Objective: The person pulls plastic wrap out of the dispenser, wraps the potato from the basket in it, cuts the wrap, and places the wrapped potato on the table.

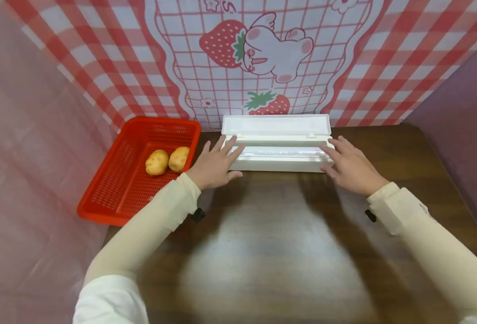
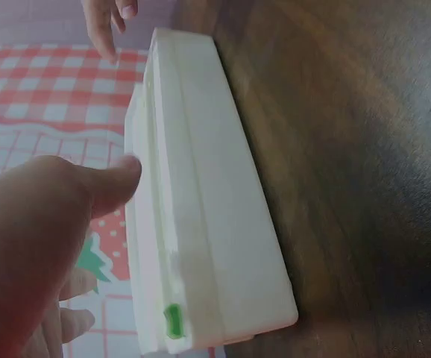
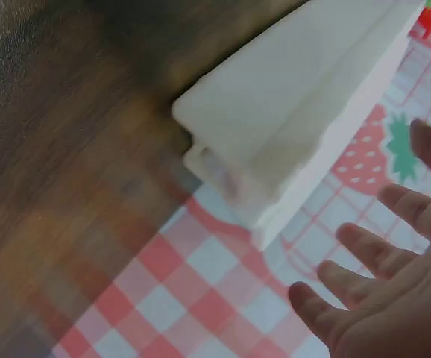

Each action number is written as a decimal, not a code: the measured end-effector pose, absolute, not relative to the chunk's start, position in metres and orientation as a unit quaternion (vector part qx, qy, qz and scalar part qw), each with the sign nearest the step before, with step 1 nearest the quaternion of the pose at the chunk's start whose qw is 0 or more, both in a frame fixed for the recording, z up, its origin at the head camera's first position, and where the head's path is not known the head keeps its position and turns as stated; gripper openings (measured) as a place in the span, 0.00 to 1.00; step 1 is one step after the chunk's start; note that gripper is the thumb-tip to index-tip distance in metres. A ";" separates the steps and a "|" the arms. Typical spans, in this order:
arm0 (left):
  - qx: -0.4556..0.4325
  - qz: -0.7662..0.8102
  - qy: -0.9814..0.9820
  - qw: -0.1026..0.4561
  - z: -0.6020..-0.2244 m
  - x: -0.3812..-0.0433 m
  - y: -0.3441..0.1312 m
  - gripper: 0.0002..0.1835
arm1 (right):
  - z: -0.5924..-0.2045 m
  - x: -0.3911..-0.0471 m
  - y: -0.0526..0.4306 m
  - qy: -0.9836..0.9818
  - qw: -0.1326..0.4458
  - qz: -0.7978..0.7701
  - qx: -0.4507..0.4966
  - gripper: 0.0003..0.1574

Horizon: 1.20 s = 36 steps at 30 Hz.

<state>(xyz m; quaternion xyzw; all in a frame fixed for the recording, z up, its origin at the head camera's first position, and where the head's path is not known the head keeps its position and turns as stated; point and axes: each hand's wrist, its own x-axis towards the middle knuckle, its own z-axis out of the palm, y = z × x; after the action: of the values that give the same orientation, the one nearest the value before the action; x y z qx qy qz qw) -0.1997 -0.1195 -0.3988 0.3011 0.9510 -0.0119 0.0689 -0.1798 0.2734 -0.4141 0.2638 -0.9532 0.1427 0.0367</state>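
Note:
A long white cling film dispenser box point(image 1: 276, 165) lies on the table against the cloth backdrop. Its lid point(image 1: 276, 124) is tipped back, and a roll of clear film point(image 1: 281, 151) shows inside. My left hand point(image 1: 213, 167) is spread at the box's left end, fingers straight. At the opposite end my right hand point(image 1: 352, 170) hovers with its fingers apart. In the right wrist view the right hand point(image 3: 394, 287) stands off from the box. The left wrist view shows a small green piece point(image 2: 174, 321) on the box; whether the left thumb touches the box I cannot tell.
Left of the box stands a red plastic basket point(image 1: 101, 211) holding two potatoes point(image 1: 157, 162). Behind is a red-and-white checked cloth point(image 1: 388, 54) with strawberry prints. The brown wooden table point(image 1: 271, 252) extends toward me, and pinkish side panels point(image 1: 32, 180) flank it.

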 end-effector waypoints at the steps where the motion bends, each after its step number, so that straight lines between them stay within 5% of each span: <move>1: 0.296 -0.016 0.953 0.065 -0.400 -0.203 -0.119 0.44 | -0.416 -0.183 0.275 -0.953 0.044 0.150 0.259 0.39; 9: 0.291 -0.005 0.957 0.025 -0.410 -0.217 -0.117 0.30 | -0.428 -0.198 0.279 -0.950 0.074 0.193 0.233 0.23; 20: 0.275 0.047 0.960 -0.027 -0.426 -0.223 -0.109 0.17 | -0.444 -0.206 0.270 -0.953 0.065 0.190 0.227 0.20; 36: 0.267 0.064 0.961 -0.032 -0.435 -0.227 -0.094 0.15 | -0.456 -0.212 0.265 -0.944 0.088 0.217 0.232 0.09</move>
<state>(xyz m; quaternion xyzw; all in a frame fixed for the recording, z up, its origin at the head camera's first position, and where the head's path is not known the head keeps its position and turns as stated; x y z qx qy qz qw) -0.2268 -0.0935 -0.4352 0.2672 0.9610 0.0644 -0.0320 -0.2117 0.2645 -0.4557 0.2322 -0.9440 0.2170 0.0882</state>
